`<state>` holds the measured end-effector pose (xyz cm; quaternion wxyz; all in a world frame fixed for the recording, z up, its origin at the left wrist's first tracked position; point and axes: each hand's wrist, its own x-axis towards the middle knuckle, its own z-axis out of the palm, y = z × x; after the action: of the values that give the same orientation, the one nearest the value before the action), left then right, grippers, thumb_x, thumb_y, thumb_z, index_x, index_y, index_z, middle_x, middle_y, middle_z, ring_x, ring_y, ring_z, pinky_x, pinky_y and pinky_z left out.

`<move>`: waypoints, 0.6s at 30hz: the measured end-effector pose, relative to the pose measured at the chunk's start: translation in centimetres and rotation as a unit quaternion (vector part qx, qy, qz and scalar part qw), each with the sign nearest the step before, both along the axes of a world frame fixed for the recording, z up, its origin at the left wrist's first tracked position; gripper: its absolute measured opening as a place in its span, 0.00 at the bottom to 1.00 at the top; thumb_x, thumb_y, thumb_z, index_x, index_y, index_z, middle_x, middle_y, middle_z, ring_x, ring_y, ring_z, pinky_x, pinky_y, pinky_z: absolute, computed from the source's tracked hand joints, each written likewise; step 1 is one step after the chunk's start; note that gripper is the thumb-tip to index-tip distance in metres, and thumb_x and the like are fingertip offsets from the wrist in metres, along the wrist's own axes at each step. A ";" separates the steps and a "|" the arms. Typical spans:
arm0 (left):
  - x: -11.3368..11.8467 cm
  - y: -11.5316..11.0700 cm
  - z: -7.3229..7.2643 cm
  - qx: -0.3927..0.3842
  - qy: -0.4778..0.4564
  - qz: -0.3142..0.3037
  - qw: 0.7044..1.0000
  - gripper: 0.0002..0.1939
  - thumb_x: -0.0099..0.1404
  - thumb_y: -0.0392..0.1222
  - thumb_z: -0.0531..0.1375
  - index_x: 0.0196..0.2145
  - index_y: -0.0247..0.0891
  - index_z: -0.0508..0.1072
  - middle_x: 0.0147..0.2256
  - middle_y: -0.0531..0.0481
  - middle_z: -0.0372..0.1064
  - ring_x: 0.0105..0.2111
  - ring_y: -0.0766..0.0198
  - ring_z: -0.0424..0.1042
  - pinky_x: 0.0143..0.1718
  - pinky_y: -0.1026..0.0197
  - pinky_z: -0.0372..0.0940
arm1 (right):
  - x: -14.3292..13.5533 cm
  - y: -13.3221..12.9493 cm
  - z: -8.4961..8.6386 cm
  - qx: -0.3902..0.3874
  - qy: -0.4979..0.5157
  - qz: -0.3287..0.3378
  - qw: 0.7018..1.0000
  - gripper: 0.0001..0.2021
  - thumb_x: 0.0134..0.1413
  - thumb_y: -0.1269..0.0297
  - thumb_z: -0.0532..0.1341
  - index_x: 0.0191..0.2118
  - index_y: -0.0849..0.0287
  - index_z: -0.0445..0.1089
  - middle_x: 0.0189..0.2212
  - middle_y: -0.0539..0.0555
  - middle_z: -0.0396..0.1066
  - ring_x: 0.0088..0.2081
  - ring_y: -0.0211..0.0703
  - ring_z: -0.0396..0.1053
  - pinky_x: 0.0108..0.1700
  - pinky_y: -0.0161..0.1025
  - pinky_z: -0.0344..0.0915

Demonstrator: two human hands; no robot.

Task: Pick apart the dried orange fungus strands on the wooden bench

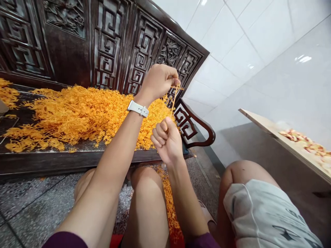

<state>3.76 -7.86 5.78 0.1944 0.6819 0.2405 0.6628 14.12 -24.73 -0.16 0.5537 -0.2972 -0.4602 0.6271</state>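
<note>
My left hand [161,81], with a pale watch strap on its wrist, is raised above the bench and pinches a thin orange strand [174,100]. Below it my right hand [167,137] is closed, thumb against curled fingers, at the lower end of the same strand. The strand runs nearly straight between the two hands. Behind them a large heap of orange stringy, branching pieces [85,117] lies on the seat of a dark carved wooden bench [69,62]. Whether my right fist hides more pieces I cannot tell.
The bench's curved armrest [199,131] stands right of my hands. More orange pieces [168,196] lie low between my legs and on the floor. Another person's knee [248,172] is close at the right, near a wooden board [274,134] bearing red-and-yellow pieces [307,143].
</note>
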 end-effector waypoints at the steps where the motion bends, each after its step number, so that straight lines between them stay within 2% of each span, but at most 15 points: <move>1: -0.2 0.1 0.0 0.001 -0.011 0.017 1.000 0.09 0.66 0.40 0.68 0.27 0.39 0.79 0.28 0.47 0.76 0.34 0.58 0.74 0.36 0.56 0.63 | -0.2 -0.8 -0.8 -0.005 -0.010 0.009 1.000 0.22 0.69 0.53 0.61 0.26 0.55 0.56 0.18 0.41 0.42 0.19 0.32 0.38 0.20 0.31 0.43; 4: -1.7 1.4 -0.5 -0.013 -0.065 0.090 0.994 0.14 0.66 0.47 0.69 0.26 0.39 0.75 0.26 0.49 0.72 0.34 0.58 0.73 0.36 0.57 0.60 | -0.3 -3.8 -3.6 -0.016 -0.055 0.097 0.994 0.24 0.71 0.52 0.58 0.24 0.55 0.57 0.17 0.41 0.45 0.17 0.31 0.42 0.21 0.33 0.46; 6: -3.1 2.6 -1.3 -0.037 -0.098 0.118 0.987 0.18 0.66 0.52 0.70 0.25 0.40 0.73 0.24 0.51 0.67 0.33 0.59 0.71 0.34 0.57 0.58 | 0.4 -5.2 -4.6 0.010 -0.145 0.190 0.971 0.23 0.73 0.52 0.57 0.25 0.57 0.63 0.17 0.43 0.53 0.19 0.32 0.50 0.24 0.34 0.52; 7: -3.7 3.3 -1.8 -0.050 -0.117 0.124 0.984 0.20 0.66 0.55 0.70 0.25 0.40 0.72 0.23 0.52 0.65 0.32 0.60 0.69 0.33 0.57 0.56 | 1.1 -5.4 -4.6 0.038 -0.214 0.257 0.942 0.20 0.71 0.54 0.60 0.27 0.58 0.69 0.20 0.46 0.61 0.22 0.33 0.58 0.28 0.35 0.58; 9: -4.6 4.3 -2.7 -0.076 -0.166 0.117 0.976 0.23 0.67 0.59 0.69 0.25 0.39 0.70 0.23 0.53 0.62 0.31 0.64 0.65 0.33 0.57 0.54 | 2.7 -4.6 -3.8 0.104 -0.311 0.402 0.855 0.12 0.68 0.59 0.65 0.34 0.59 0.77 0.29 0.53 0.74 0.32 0.38 0.71 0.38 0.38 0.66; 10: -4.8 4.7 -3.1 -0.088 -0.191 0.108 0.972 0.24 0.67 0.60 0.68 0.26 0.39 0.69 0.23 0.53 0.62 0.31 0.65 0.64 0.33 0.57 0.53 | 3.6 -3.7 -3.2 0.127 -0.316 0.445 0.829 0.09 0.66 0.61 0.66 0.36 0.59 0.78 0.31 0.54 0.76 0.34 0.40 0.73 0.39 0.39 0.67; 11: -4.8 4.9 -3.4 -0.098 -0.212 0.095 0.968 0.25 0.67 0.62 0.67 0.26 0.39 0.69 0.24 0.53 0.63 0.32 0.66 0.63 0.33 0.58 0.54 | 4.4 -2.4 -2.7 0.144 -0.296 0.443 0.834 0.08 0.66 0.60 0.67 0.36 0.58 0.78 0.30 0.54 0.76 0.33 0.40 0.73 0.38 0.38 0.67; 12: -4.8 5.0 -3.6 -0.106 -0.226 0.081 0.965 0.26 0.67 0.64 0.66 0.27 0.40 0.69 0.24 0.52 0.64 0.32 0.65 0.64 0.33 0.58 0.55 | 5.1 -0.9 -2.3 0.152 -0.263 0.395 0.867 0.09 0.66 0.58 0.66 0.36 0.57 0.78 0.28 0.51 0.74 0.29 0.38 0.71 0.35 0.36 0.66; 13: -4.6 5.1 -3.8 -0.111 -0.231 0.066 0.964 0.26 0.66 0.66 0.66 0.28 0.40 0.69 0.25 0.51 0.65 0.33 0.64 0.66 0.34 0.57 0.56 | 5.7 0.7 -2.0 0.147 -0.230 0.316 0.908 0.11 0.66 0.55 0.65 0.36 0.56 0.76 0.25 0.49 0.71 0.27 0.35 0.68 0.32 0.34 0.64; 15: -4.2 5.0 -3.9 -0.110 -0.226 0.041 0.967 0.27 0.65 0.68 0.65 0.29 0.41 0.69 0.26 0.50 0.66 0.34 0.59 0.69 0.34 0.56 0.60 | 6.6 3.7 -1.9 0.105 -0.170 0.081 0.976 0.13 0.64 0.49 0.65 0.38 0.54 0.73 0.24 0.45 0.67 0.24 0.32 0.62 0.28 0.32 0.61; 16: -4.0 4.9 -3.9 -0.108 -0.220 0.030 0.969 0.27 0.64 0.69 0.66 0.30 0.41 0.70 0.26 0.49 0.66 0.35 0.57 0.70 0.34 0.56 0.61 | 6.9 4.9 -2.0 0.074 -0.148 -0.044 0.985 0.14 0.60 0.49 0.67 0.40 0.54 0.72 0.26 0.44 0.67 0.23 0.31 0.61 0.27 0.30 0.60; 17: -3.8 4.7 -3.9 -0.106 -0.215 0.019 0.971 0.26 0.63 0.69 0.66 0.30 0.41 0.70 0.26 0.49 0.66 0.35 0.56 0.71 0.34 0.56 0.62 | 7.0 5.9 -2.0 0.054 -0.130 -0.151 0.979 0.15 0.57 0.51 0.70 0.43 0.54 0.71 0.27 0.43 0.67 0.22 0.30 0.59 0.25 0.30 0.58; 18: -3.6 4.6 -3.9 -0.107 -0.210 0.010 0.972 0.26 0.63 0.69 0.67 0.30 0.41 0.71 0.26 0.48 0.66 0.34 0.56 0.71 0.34 0.56 0.62 | 7.0 6.6 -2.0 0.046 -0.119 -0.228 0.965 0.17 0.54 0.54 0.71 0.46 0.54 0.70 0.28 0.43 0.66 0.21 0.29 0.58 0.24 0.29 0.57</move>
<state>0.15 -3.23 1.87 0.3058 0.5004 0.2712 0.7632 21.16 -18.16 -2.14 0.6363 -0.4410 -0.4708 0.4230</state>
